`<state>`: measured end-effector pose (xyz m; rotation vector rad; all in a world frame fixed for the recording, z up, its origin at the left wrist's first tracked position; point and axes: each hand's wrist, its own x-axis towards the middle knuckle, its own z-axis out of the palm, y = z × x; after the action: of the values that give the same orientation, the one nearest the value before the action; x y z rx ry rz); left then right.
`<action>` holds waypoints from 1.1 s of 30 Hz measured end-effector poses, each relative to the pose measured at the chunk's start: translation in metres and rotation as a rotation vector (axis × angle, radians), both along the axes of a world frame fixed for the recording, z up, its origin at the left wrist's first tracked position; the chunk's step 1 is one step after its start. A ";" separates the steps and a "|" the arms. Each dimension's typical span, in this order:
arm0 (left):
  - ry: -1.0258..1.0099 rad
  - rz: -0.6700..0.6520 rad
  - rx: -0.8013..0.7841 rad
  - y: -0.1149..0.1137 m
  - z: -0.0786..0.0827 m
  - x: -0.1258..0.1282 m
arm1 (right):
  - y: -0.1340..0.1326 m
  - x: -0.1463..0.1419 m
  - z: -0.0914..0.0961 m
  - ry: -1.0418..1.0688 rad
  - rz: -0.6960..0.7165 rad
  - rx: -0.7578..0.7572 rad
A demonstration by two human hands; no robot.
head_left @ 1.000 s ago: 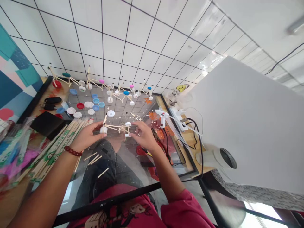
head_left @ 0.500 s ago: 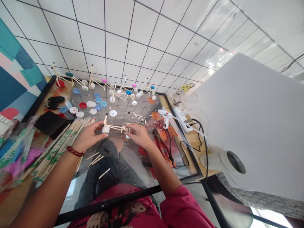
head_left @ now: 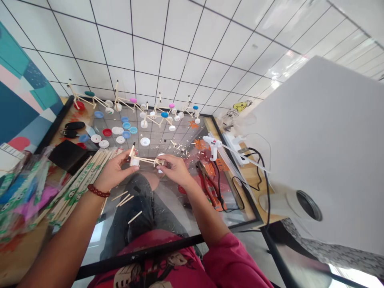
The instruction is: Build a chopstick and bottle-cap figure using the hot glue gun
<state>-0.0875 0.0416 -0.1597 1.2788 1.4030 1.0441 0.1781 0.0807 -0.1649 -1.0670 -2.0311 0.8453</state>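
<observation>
Both hands hold a small wooden stick frame (head_left: 146, 161) with white bottle-cap wheels above the glass table (head_left: 168, 200). My left hand (head_left: 115, 172) pinches the end that carries a white cap and an upright stick. The fingers of my right hand (head_left: 175, 170) are closed on the other end, hiding the cap there. A red bead bracelet (head_left: 98, 191) circles my left wrist.
Several finished stick models (head_left: 156, 112) line the table's far edge, with loose coloured caps (head_left: 120, 134) before them. Packs of chopsticks (head_left: 75, 184) lie left, beside a black box (head_left: 67, 155). A white glue gun (head_left: 212, 145), cables and orange pliers (head_left: 210, 186) sit right. A tape roll (head_left: 292, 204) is farther right.
The view has shifted slightly. My right hand has closed further over the frame's end, covering the white cap that showed before. The left hand keeps its grip.
</observation>
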 end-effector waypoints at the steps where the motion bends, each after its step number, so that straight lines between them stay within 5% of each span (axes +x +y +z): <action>1: -0.002 0.002 0.005 0.000 0.000 0.000 | 0.000 0.000 -0.001 -0.001 0.002 0.003; 33: -0.003 0.012 -0.054 -0.002 0.015 0.006 | -0.004 0.003 -0.004 0.024 0.003 0.008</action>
<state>-0.0815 0.0400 -0.1448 1.2305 1.4282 1.0089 0.1813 0.0769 -0.1689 -1.0447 -2.0153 0.8476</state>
